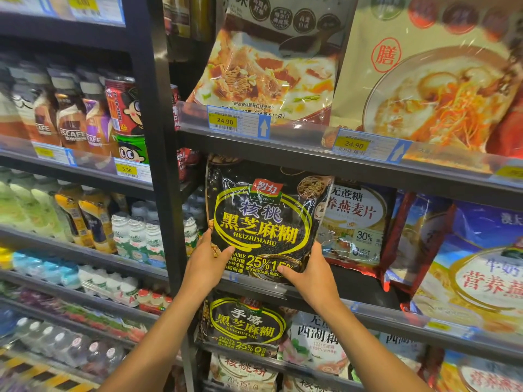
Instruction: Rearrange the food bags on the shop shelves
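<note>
A black sesame-paste bag [263, 219] with yellow lettering stands upright at the left end of the middle shelf [368, 308]. My left hand [205, 264] grips its lower left corner, thumb across the front. My right hand [310, 274] grips its lower right corner, thumb on the front too. An oat-flake bag [358, 224] stands directly to its right, partly behind it. A similar black bag [246, 323] sits on the shelf below, under my hands.
Two large soup-mix bags [271, 63] [430, 80] fill the shelf above, with price tags [226, 120] on its edge. A blue oat bag [475, 267] leans at the right. A black upright post [161, 165] separates the drinks shelves [85, 123] on the left.
</note>
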`<state>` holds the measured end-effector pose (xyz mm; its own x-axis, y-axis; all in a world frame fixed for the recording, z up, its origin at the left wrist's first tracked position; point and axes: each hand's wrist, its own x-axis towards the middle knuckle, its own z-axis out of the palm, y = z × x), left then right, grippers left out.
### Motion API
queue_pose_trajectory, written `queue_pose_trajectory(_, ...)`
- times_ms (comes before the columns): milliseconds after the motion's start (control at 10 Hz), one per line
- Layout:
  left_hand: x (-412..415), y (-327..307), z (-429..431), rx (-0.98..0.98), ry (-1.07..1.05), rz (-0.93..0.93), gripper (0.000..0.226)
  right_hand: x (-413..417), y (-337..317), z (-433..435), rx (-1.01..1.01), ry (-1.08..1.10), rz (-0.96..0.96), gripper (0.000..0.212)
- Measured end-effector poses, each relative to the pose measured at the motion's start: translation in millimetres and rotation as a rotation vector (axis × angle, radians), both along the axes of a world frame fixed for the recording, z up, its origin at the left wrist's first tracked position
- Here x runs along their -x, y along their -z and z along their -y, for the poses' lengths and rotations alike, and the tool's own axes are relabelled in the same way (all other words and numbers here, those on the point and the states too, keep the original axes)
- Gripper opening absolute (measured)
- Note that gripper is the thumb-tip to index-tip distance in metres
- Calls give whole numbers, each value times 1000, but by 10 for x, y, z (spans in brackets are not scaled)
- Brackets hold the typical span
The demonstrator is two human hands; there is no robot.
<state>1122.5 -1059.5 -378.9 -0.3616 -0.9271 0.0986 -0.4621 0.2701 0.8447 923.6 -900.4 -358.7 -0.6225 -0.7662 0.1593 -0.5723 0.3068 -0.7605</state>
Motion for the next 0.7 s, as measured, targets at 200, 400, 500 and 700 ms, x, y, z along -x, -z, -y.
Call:
queue_pose_trajectory(200, -42, 26, -7, 28, 1, 70, 78, 27, -30, -41, -33, -19, -3, 66)
queue_pose_trajectory(400, -63, 78, -80, 91, 3, 127, 83, 110, -38, -159, -34, -70, -49, 77)
queue_pose_trajectory(500, -99, 107, -142, 108, 6, 152, 80, 178, -46, -253, -84, -74, -71, 83)
queue_pose_trajectory(700, -63, -74, -539, 238, -17, 270, 78, 409, -55, -525, -170, -65, -179, 61)
